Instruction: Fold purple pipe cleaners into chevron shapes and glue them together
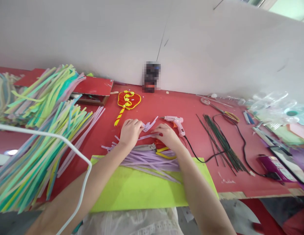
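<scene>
My left hand [130,131] is closed in a pinch on a small bunch of lilac paper strips [149,126] that fan out past its fingertips. My right hand [167,134] rests beside it, fingers curled onto one of the same strips. Below both hands lies a heap of long lilac strips [147,160], partly over a lime-green sheet [142,191]. Scissors with yellow and orange handles [159,150] lie on the heap under my right wrist. A pink glue gun [176,122] sits just beyond my right hand.
A big pile of green, yellow and lilac strips [39,137] fills the left of the red table [166,104]. A red-and-yellow ornament [127,101] lies behind my hands. Green wire stems [223,143], a black cord [242,143], a phone [286,163] and plastic bags [277,104] crowd the right.
</scene>
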Demonstrator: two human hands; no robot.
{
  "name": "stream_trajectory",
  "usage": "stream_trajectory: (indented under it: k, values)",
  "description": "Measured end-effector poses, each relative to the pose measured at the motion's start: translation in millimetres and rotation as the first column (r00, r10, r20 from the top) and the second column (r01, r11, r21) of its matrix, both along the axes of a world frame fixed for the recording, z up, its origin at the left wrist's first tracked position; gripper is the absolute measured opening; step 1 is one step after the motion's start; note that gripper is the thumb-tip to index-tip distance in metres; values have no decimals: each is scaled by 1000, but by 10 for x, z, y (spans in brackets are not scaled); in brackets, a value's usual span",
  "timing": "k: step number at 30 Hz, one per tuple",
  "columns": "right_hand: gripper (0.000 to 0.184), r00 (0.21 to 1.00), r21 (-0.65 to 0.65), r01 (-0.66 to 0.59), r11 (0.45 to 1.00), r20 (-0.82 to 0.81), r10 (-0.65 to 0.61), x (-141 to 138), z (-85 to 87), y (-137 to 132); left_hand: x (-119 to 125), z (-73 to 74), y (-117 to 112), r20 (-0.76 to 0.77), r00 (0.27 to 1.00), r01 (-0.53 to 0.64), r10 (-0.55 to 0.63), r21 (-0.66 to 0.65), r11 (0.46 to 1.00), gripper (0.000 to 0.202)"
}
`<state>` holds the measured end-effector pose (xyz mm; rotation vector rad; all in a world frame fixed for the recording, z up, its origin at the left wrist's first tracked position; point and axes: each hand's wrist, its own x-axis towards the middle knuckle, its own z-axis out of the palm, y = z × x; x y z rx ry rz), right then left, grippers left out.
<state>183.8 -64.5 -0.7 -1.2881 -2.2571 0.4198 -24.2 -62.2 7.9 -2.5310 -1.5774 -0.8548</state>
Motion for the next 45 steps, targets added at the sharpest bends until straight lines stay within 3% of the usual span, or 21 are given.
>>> stream_trajectory:
  k: [4,10,17,26,30,35,45]
  values:
    - [6,999,-7,-31,999,-17,31,-45,-31,4,6,-19,15,11,1000,6,-6,-2,1000,8]
    - [16,997,-72,-60,996,-58,56,-18,6,19,20,-30,36,41,999,-21,21,-2,1000,20]
    - [13,998,-94,-24,995,50,29,-6,8,33,62,22,-23,-23,999,-27,28,30,999,23]
    - [10,978,-133,160,978,-114,-175,4,-50,77,65,2,-10,31,999,-42,43,-21,999,27]
    - [20,965,-69,135,988,-219,-147,-99,-88,59,61,-25,-4,8,1000,-17,18,-59,998,29]
    - [27,978,27,126,992,-169,-120,-136,-152,56,63,-57,13,-11,999,48,-49,-94,994,32]
    - [32,989,11,91,996,-120,-89,-117,-199,65,116,-57,-2,35,992,122,-118,-204,971,43]
